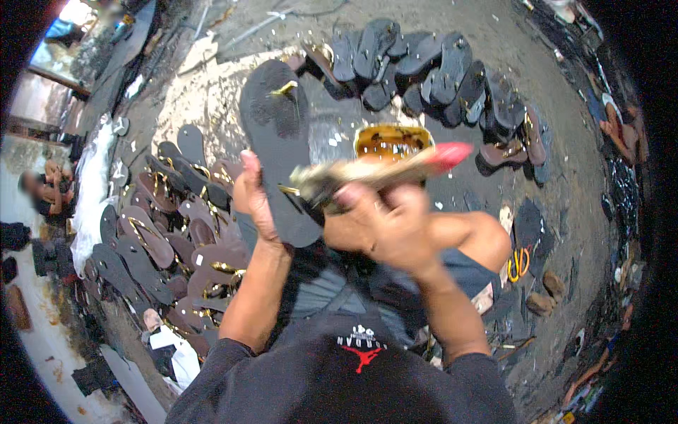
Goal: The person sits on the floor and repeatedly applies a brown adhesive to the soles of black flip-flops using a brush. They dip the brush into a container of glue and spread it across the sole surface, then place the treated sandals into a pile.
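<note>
Closest in, the left hand [258,205] grips the edge of the black sandal sole [275,138], raised above the floor [572,148] with its flat, matte face exposed, while the right hand [395,226] is closed around a blurred brush [378,169]; bristle contact cannot be confirmed. For what appears to be coating work, steady the sole and draw thin, even strokes around the shiny gold strap ends [284,89]. Beyond, an open pot [392,131] of glossy amber liquid stands on a grey panel [328,116], rounded sandals [452,67] heaped along its far edge.
</note>
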Motion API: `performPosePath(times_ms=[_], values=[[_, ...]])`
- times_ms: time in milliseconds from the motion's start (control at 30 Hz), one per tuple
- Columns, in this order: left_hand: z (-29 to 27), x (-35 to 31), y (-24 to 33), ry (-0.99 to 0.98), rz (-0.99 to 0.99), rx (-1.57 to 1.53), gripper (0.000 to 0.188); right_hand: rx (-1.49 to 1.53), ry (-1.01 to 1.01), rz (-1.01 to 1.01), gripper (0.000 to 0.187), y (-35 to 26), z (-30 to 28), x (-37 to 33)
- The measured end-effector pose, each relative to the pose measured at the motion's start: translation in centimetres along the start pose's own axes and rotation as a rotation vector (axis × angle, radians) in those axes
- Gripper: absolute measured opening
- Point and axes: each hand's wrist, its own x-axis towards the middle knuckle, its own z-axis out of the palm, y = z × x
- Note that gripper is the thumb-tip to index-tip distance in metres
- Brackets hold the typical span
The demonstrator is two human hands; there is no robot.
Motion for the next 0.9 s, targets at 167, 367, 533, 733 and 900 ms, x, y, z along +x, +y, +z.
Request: performPosePath(times_ms=[167, 367, 533, 733, 900], values=[[3.6, 1.0, -2.2, 0.195, 0.169, 0.044, 0.058, -0.532, 0.003, -0.593, 0.021, 2.2, 1.8, 3.1], [-0.6, 3.4, -1.2, -0.099, -0.18, -0.118, 0.055, -0.012, -0.437, -0.437, 0.041, 4.7, -0.7, 2.6], [-0.1, 3.1, -1.5, -0.286, -0.41, -0.28, 0.066, -0.243, -0.44, -0.376, 0.041, 0.1, -1.0, 0.5], [2.9, 2.1, -3.2, -0.011, -0.181, -0.263, 0.055, -0.324, -0.173, -0.605, 0.02, 0.8, -1.1, 7.9], [0.7, 4.0, -1.2, -0.017, -0.253, -0.027, 0.064, -0.313, -0.181, -0.534, 0.029, 3.3, -1.1, 1.9]])
